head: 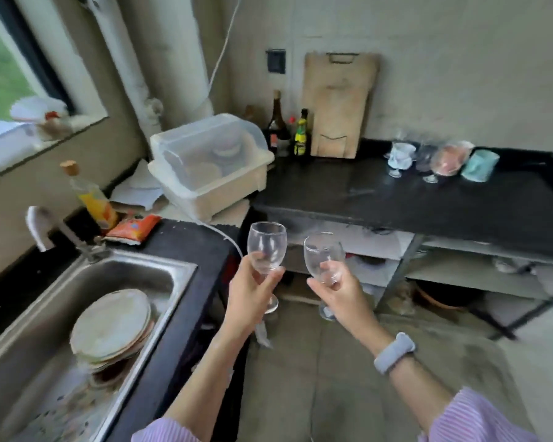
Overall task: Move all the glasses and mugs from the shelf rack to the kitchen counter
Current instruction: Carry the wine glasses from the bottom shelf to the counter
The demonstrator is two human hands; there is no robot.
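Two wine glasses up in the air, one per hand! The left hand [253, 291] has its fingers curled tight round the bowl and stem of the left wine glass [266, 247], held upright just left of centre frame. The right hand [339, 290] clamps the right wine glass [323, 255] the same way, tilted a touch, just beside the first and not touching it. Both hang over the floor, short of the black bench [428, 202] at two o'clock. On that bench, far end, a blurred cluster of glasses and mugs [441, 162] stands with a teal mug [479, 165] at its right. At eight o'clock, the sink [173, 275] holds stacked plates [112, 327]. A covered dish rack [211, 164] sits at eleven o'clock.
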